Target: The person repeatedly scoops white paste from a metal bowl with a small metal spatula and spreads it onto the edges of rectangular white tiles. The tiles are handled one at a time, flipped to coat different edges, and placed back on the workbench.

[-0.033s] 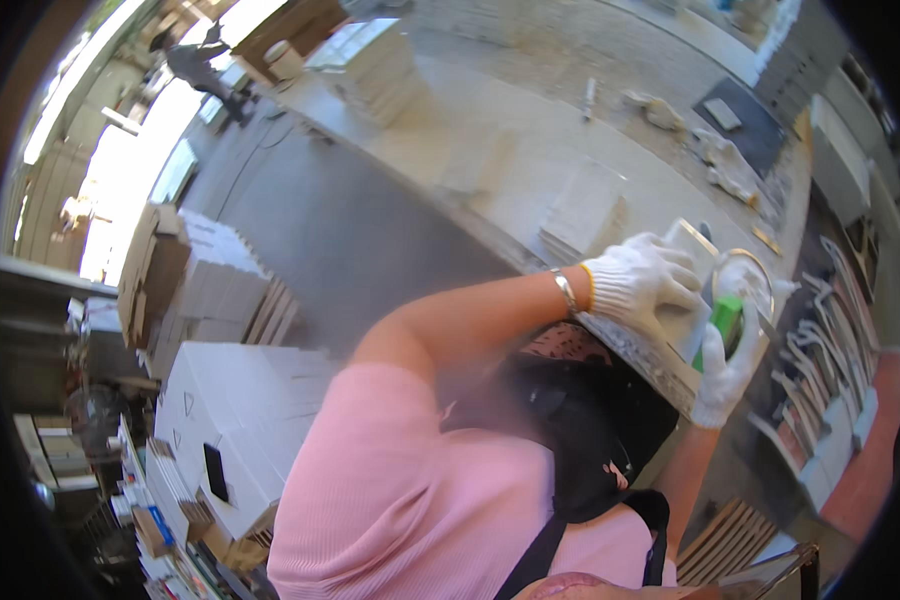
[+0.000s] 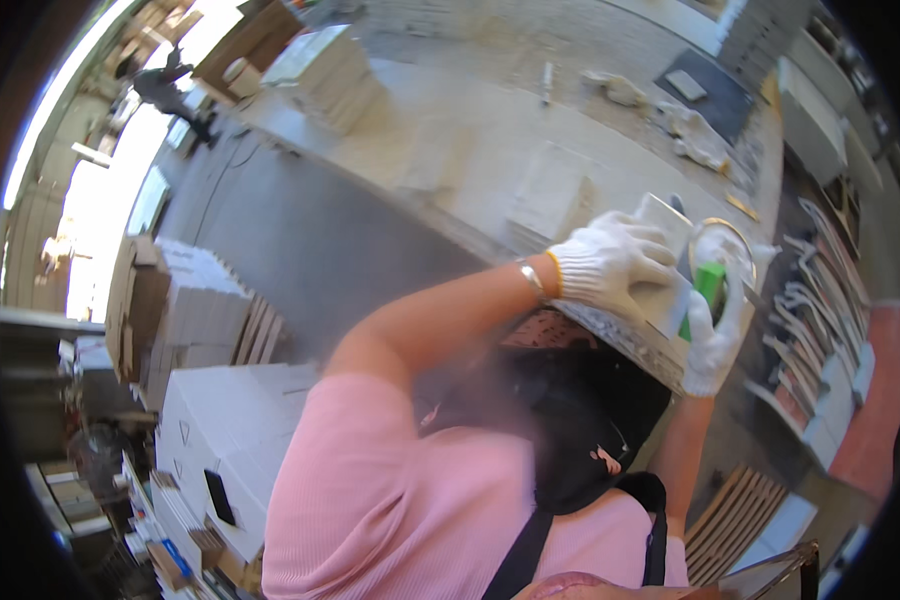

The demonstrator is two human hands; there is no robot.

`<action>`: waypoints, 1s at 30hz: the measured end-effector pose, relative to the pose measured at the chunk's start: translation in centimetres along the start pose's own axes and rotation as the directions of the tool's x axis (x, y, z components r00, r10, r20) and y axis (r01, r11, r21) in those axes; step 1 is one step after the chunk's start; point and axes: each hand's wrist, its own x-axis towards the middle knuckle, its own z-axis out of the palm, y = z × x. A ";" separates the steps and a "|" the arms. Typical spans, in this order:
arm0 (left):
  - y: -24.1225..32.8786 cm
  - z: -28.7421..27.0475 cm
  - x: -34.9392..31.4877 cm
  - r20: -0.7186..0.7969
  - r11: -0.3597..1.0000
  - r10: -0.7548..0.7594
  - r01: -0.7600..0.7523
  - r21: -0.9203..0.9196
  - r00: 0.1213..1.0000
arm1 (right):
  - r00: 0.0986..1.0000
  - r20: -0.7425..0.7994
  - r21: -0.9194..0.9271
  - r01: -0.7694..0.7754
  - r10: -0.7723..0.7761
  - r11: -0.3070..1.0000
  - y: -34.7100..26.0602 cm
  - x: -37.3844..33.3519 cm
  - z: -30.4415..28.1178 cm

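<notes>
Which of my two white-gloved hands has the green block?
Your right hand holds the green block. What sets it apart: your left hand, with the bracelet at its wrist, is at the flat white panel instead.

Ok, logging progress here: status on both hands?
Left hand on white panel. Right hand holding green block beside it. Round gold-rimmed container close by.

Black phone (image 2: 220,497): lying flat, right there on the big white carton (image 2: 205,415)!
Co-worker (image 2: 162,92): far off at upper left, dark clothes, arms out.
Panel stack (image 2: 320,85): pale, piled up at the worktop's (image 2: 460,105) far end.
Dark mat (image 2: 728,105): and look, a pale block (image 2: 685,85) sits on it!
Crumpled cloth (image 2: 692,138): whitish, bunched just beside the mat.
Curved pieces (image 2: 820,325): lined up in a row, right side, near the red strip (image 2: 875,400).
</notes>
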 end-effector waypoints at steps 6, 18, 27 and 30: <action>0.6 -0.4 0.7 0.044 1.000 0.008 -0.009 0.022 0.999 | 0.924 0.190 -0.269 0.374 -0.332 0.888 -3.0 -2.4 -1.3; 1.0 -0.9 0.9 0.136 0.997 -0.070 0.066 0.035 0.988 | 0.955 0.195 -0.150 0.256 -0.225 0.955 -1.7 -3.2 -1.7; 0.4 -0.4 0.5 0.123 0.993 -0.082 0.070 0.099 0.989 | 0.999 0.028 -0.164 -0.018 0.023 0.986 3.8 -2.6 -3.7; 0.4 -0.4 0.4 0.110 0.994 -0.063 0.053 0.091 0.992 | 0.992 0.121 -0.364 0.086 -0.044 0.928 4.4 -3.6 -5.5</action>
